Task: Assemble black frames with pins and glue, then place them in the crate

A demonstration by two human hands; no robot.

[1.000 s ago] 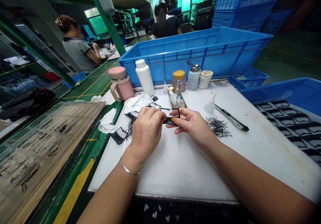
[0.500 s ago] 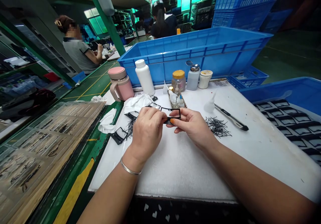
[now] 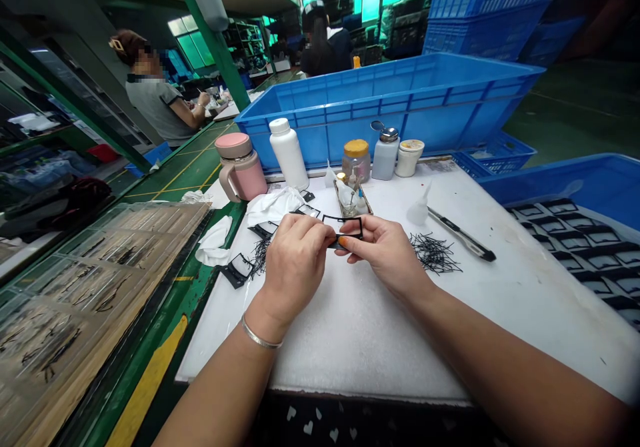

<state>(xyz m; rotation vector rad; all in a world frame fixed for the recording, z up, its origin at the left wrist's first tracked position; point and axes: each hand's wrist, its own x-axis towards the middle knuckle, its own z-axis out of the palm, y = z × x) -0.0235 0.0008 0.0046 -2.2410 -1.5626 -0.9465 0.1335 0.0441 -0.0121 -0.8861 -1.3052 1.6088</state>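
Between both hands, above the white board (image 3: pixel 360 327), is a black rectangular frame (image 3: pixel 361 228). My left hand (image 3: pixel 296 257) is closed, its fingertips pinching the frame's left lower part. My right hand (image 3: pixel 387 250) grips the right side of the same frame, thumb on the lower edge. Similar black frames (image 3: pixel 237 272) lie left of my left hand, next to a white cloth (image 3: pixel 275 205). One pile of thin black strips (image 3: pixel 435 253) lies right of my right hand, and another (image 3: pixel 259 257) is partly hidden behind my left hand.
A utility knife (image 3: pixel 463 235) and a dropper bottle (image 3: pixel 418 211) lie at right. Behind stand a pink mug (image 3: pixel 243 170), a white bottle (image 3: pixel 290 157), jars and a large blue crate (image 3: pixel 390 110). Black frames fill a crate (image 3: pixel 580 173) at far right. A person (image 3: pixel 160 103) sits at back left.
Both hands and the held frame have shifted very slightly to the right. The frame is still held between them.
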